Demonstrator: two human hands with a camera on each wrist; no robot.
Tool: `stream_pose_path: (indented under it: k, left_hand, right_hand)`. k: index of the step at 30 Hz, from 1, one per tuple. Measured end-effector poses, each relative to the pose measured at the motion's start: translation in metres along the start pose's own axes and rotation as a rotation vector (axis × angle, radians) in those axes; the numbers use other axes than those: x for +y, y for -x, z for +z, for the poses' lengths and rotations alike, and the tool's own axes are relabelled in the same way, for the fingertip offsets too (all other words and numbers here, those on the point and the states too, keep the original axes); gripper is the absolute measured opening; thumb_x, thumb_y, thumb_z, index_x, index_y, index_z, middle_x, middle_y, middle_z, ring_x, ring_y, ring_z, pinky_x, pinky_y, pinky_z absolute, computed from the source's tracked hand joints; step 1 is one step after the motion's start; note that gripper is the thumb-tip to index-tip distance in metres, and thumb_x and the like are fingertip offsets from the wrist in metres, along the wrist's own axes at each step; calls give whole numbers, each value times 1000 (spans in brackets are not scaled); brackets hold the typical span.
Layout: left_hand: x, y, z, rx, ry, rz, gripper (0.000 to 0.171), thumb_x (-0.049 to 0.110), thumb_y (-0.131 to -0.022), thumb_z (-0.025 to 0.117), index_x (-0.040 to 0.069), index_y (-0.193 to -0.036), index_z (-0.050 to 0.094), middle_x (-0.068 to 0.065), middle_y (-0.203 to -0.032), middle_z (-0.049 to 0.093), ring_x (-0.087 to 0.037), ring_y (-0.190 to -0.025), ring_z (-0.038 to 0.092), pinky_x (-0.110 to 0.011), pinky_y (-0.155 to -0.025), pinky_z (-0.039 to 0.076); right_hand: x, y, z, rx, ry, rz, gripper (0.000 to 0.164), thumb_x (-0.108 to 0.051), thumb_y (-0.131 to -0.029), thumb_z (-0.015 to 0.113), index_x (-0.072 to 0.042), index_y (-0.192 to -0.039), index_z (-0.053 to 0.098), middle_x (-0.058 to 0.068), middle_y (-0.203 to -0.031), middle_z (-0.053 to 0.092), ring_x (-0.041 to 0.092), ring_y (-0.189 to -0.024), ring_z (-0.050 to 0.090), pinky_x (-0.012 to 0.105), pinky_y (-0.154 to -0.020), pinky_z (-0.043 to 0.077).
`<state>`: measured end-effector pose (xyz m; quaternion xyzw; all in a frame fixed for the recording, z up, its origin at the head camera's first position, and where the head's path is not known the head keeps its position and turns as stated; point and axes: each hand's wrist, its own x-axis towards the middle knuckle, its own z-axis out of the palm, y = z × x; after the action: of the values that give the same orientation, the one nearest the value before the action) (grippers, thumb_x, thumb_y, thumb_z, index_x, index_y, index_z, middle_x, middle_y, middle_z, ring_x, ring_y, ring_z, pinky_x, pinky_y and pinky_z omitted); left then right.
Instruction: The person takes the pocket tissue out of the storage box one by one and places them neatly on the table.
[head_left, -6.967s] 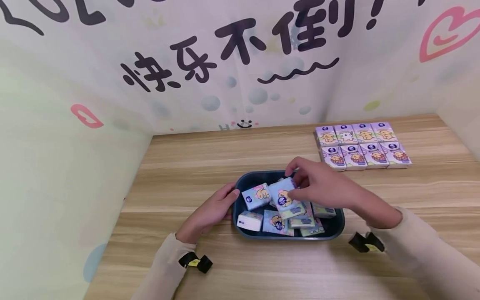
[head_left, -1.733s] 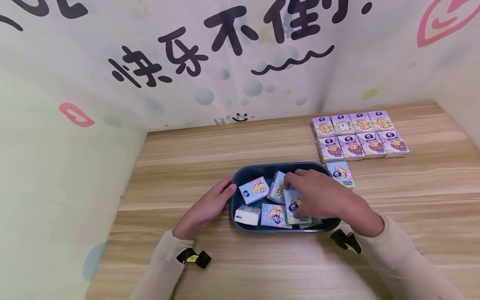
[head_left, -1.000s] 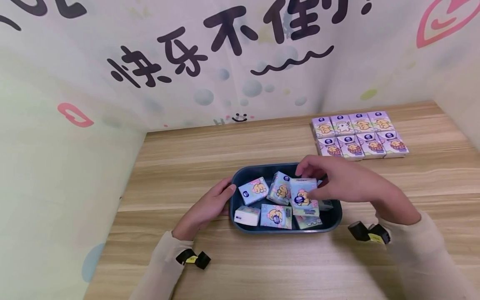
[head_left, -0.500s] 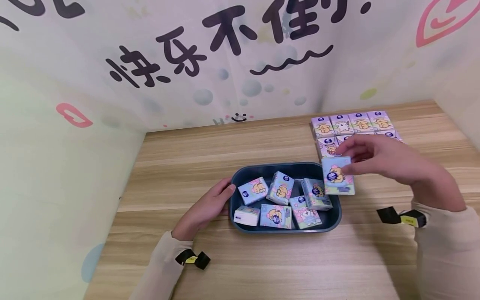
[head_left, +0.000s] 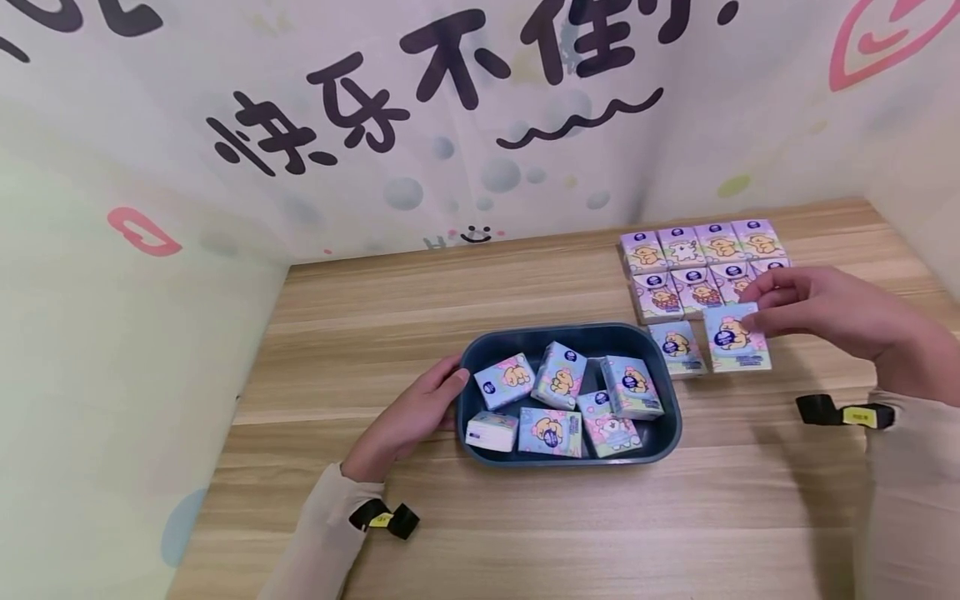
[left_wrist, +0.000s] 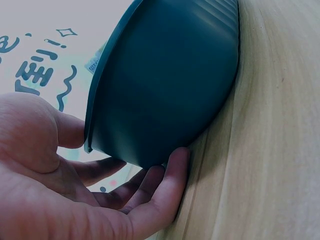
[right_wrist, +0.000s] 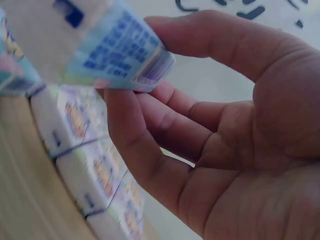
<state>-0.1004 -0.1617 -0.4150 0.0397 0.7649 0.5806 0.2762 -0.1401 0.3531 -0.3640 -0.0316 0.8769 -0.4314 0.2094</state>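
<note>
My right hand [head_left: 840,312] pinches a blue tissue pack [head_left: 738,354] between thumb and fingers, just above the table. In the right wrist view the pack's printed side [right_wrist: 120,50] faces the palm. Left of it, another blue tissue pack [head_left: 677,350] lies flat beside the tub. At the end of the dark blue plastic tub [head_left: 570,461], my left hand [head_left: 408,417] holds on, thumb at the rim and fingers curled against the outer wall [left_wrist: 165,90]. Several blue tissue packs [head_left: 551,432] lie loosely inside the tub at different angles.
Two rows of purple tissue packs [head_left: 701,287] lie side by side at the back right, just beyond the held pack. The wooden table [head_left: 360,325] meets a printed wall cloth [head_left: 337,208] behind. A plain wall [head_left: 922,183] borders it on the right.
My right hand has lifted a blue pack out of the tub and carried it right, past the blue pack on the table. The left hand has stayed on the tub.
</note>
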Motion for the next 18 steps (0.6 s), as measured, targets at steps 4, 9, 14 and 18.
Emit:
stream_pose_path:
  k: [4, 9, 14, 18]
  left_hand:
    - [0, 0, 0, -2, 0, 1, 53, 26, -123, 38, 8, -172, 33, -25, -164, 45, -39, -133, 61, -49, -97, 62]
    - [0, 0, 0, 2, 1, 1, 52, 26, -123, 38, 7, -171, 34, -26, -163, 46, -39, -131, 62, -48, -96, 63]
    - [0, 1, 0, 2, 3, 3, 52, 26, -123, 38, 7, -171, 34, -26, -162, 47, -38, -129, 64, -47, -96, 63]
    - [0, 0, 0, 2, 4, 2, 52, 26, -123, 38, 8, -171, 34, -26, -162, 47, -38, -128, 64, -47, -95, 63]
  right_hand:
    - [11, -5, -1, -32, -27, 12, 31, -7, -108, 68, 10, -131, 57, 8, -105, 69, 19, -91, 71, 27, -83, 61]
    - [20, -10, 1, -52, -39, 14, 26, -5, -107, 69, 10, -126, 58, 9, -105, 68, 18, -91, 71, 27, -83, 62]
    - [21, -15, 4, -40, 33, 45, 31, -10, -105, 74, 10, -123, 57, 9, -105, 68, 19, -91, 67, 26, -82, 61]
    - [20, -17, 5, -27, 102, 75, 34, -13, -104, 76, 9, -120, 55, 10, -104, 67, 24, -93, 65, 27, -79, 59]
